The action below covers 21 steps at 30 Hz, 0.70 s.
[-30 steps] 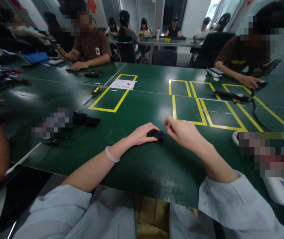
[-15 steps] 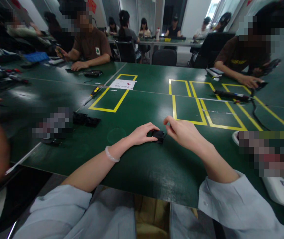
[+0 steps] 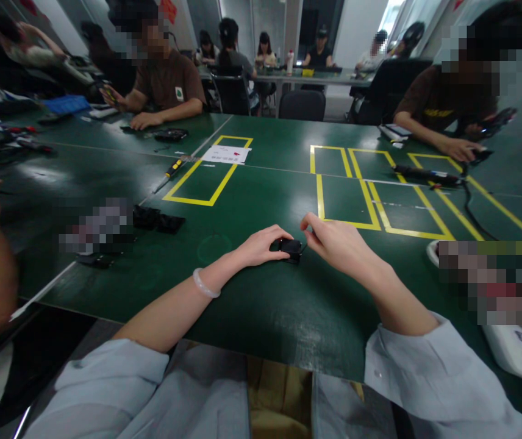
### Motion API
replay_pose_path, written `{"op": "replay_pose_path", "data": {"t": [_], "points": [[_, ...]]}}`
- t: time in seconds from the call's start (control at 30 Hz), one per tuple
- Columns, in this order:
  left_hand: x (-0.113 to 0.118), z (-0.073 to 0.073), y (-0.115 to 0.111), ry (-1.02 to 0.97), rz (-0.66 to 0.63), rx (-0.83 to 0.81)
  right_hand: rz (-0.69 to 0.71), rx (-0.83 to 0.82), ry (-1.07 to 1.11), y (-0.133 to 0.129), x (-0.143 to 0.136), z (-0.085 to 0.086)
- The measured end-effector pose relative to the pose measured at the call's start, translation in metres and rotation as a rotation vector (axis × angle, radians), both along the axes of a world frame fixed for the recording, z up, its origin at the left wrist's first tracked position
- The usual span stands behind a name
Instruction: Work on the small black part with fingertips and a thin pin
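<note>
A small black object (image 3: 291, 247) rests on the green table (image 3: 261, 311) in front of me. My left hand (image 3: 266, 245) grips it from the left, thumb on the near side and fingers on the far side. My right hand (image 3: 336, 244) is just to its right, thumb and fingers pinched together. A thin dark piece shows between the black object and the right fingertips. It is too small to make out, and I cannot tell if the right fingers hold it.
Yellow tape outlines (image 3: 213, 203) mark the table ahead. A screwdriver (image 3: 174, 169) and a white paper (image 3: 225, 155) lie beyond my left hand. Black pieces (image 3: 158, 219) lie to the left, a white device (image 3: 519, 350) at the right. People sit around the tables.
Both of my hands and the black object are where they were. At the far left, a seated person in the background has shifted posture.
</note>
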<state>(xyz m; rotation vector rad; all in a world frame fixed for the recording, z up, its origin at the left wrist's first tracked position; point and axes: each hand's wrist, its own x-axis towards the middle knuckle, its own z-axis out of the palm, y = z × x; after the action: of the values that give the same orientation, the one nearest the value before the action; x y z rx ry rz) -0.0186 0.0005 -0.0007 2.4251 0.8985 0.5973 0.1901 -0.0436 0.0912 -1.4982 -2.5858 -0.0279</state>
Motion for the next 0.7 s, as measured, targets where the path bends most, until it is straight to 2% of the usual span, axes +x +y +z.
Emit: {"op": "replay_pose_path", "data": {"t": [0.27,0.5,0.7], "points": [[-0.0001,-0.0013,0.0005,0.000,-0.001,0.005,-0.043,-0.007,-0.044,0.0012,0.0000,0.0008],[-0.0002,-0.0019,0.0008,-0.011,-0.003,0.010,-0.005,0.005,-0.010,0.0016,0.0008,-0.0013],[-0.0007,-0.0033,0.0017,-0.003,0.001,-0.001,-0.049,0.002,-0.039,0.0014,0.0000,0.0005]]}}
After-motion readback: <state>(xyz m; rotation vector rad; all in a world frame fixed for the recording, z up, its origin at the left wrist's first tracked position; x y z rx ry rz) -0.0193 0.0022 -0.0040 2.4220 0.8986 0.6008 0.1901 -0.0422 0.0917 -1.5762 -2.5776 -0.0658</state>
